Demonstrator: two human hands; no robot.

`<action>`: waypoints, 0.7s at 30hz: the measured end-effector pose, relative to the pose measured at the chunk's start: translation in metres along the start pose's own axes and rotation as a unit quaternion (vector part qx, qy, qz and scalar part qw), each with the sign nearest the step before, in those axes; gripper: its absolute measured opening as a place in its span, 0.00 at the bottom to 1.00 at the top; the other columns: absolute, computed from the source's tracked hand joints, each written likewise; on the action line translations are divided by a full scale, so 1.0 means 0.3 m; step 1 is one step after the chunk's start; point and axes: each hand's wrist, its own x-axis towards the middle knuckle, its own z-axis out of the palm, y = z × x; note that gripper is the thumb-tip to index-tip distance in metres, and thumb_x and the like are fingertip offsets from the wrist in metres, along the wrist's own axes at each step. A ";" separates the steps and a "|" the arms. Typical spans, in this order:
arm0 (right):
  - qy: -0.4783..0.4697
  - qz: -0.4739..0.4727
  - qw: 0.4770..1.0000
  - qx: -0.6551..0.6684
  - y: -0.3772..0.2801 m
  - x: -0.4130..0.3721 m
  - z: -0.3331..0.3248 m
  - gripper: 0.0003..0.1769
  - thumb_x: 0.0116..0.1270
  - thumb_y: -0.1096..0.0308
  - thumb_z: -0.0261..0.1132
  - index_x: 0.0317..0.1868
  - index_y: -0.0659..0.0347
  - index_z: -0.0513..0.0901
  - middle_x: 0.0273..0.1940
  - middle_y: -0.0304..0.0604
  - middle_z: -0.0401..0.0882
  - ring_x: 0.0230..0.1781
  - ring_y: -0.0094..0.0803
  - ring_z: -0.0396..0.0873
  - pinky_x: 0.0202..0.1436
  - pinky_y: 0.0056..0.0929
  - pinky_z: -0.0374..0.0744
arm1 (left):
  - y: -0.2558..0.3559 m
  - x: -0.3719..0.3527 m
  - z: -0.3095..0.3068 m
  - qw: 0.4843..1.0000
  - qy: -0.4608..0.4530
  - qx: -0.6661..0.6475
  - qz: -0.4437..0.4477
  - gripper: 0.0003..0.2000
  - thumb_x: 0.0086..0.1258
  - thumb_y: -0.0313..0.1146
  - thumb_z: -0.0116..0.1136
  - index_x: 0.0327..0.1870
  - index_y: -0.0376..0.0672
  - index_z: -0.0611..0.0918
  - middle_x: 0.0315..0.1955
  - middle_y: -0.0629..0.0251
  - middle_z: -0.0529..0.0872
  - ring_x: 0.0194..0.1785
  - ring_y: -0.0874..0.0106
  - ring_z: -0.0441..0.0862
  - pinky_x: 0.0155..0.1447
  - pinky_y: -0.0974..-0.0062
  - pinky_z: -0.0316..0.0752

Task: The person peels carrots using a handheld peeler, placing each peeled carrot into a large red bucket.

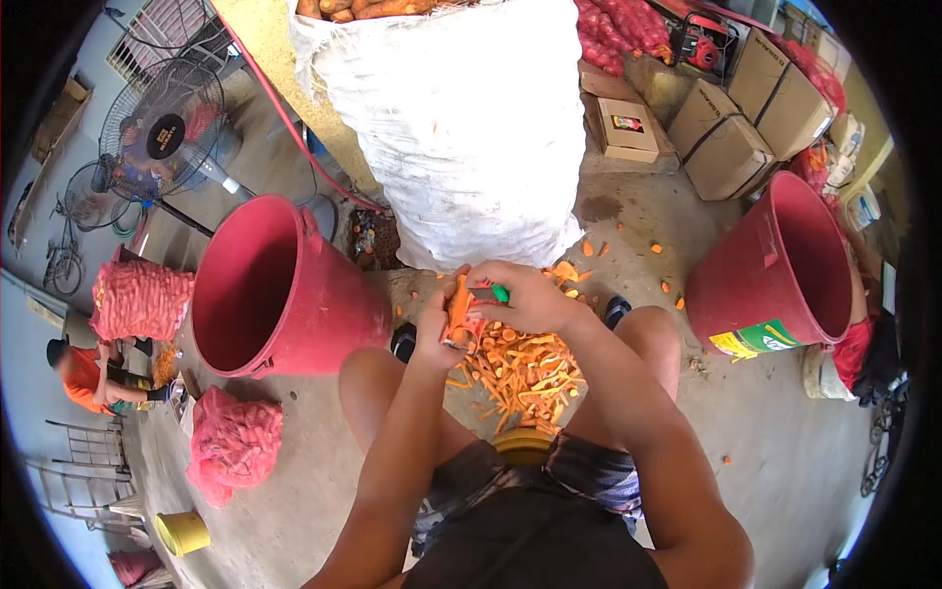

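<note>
My left hand [433,324] is closed around an orange carrot [458,312], held up in front of my knees. Close against it, my right hand [535,299] grips a small knife with a green handle [500,293]; its dark blade [483,294] lies by the carrot. Fingers hide part of both. Below the hands, a heap of orange peelings and cut pieces [520,378] covers the floor between my legs. Right in front stands a tall white sack [461,128], with carrots [388,8] showing at its top.
A large red bin [339,294] stands on the left, another red bin [726,280] on the right. Beyond are a fan [162,137], cardboard boxes [721,137] and pink mesh sacks [235,442]. Another person [88,378] sits far left. Under me is a yellow seat [523,447].
</note>
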 end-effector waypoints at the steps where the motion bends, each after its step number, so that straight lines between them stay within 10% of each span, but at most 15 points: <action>1: 0.001 0.048 0.998 0.032 -0.005 -0.004 0.003 0.21 0.69 0.73 0.77 0.59 0.56 0.81 0.52 0.40 0.85 0.53 0.28 0.82 0.54 0.32 0.85 | -0.006 -0.009 -0.004 1.000 -0.014 0.003 -0.011 0.20 0.86 0.45 0.47 0.72 0.51 0.77 0.40 0.69 0.84 0.33 0.69 0.84 0.38 0.65 0.81; 8: 0.093 0.317 0.943 0.032 0.147 0.005 -0.141 0.18 0.74 0.73 0.72 0.60 0.60 0.79 0.49 0.42 0.84 0.47 0.27 0.83 0.54 0.31 0.83 | 0.014 -0.004 -0.119 0.976 -0.189 0.095 -0.057 0.21 0.84 0.47 0.50 0.71 0.51 0.77 0.39 0.65 0.86 0.41 0.72 0.85 0.41 0.73 0.80; 15: -0.026 0.031 0.997 -0.070 -0.021 -0.018 -0.022 0.23 0.69 0.68 0.77 0.62 0.56 0.80 0.52 0.45 0.86 0.52 0.40 0.86 0.59 0.38 0.83 | -0.022 0.020 -0.053 0.999 -0.025 -0.004 -0.033 0.18 0.85 0.46 0.52 0.68 0.50 0.80 0.41 0.65 0.86 0.42 0.70 0.85 0.45 0.69 0.83; 21: 0.094 0.190 0.977 -0.033 0.157 -0.014 -0.141 0.22 0.70 0.66 0.77 0.60 0.58 0.80 0.53 0.44 0.86 0.53 0.36 0.85 0.59 0.37 0.82 | -0.007 0.010 -0.114 0.991 -0.072 0.088 -0.072 0.16 0.87 0.44 0.50 0.68 0.51 0.81 0.42 0.67 0.85 0.40 0.70 0.83 0.47 0.66 0.84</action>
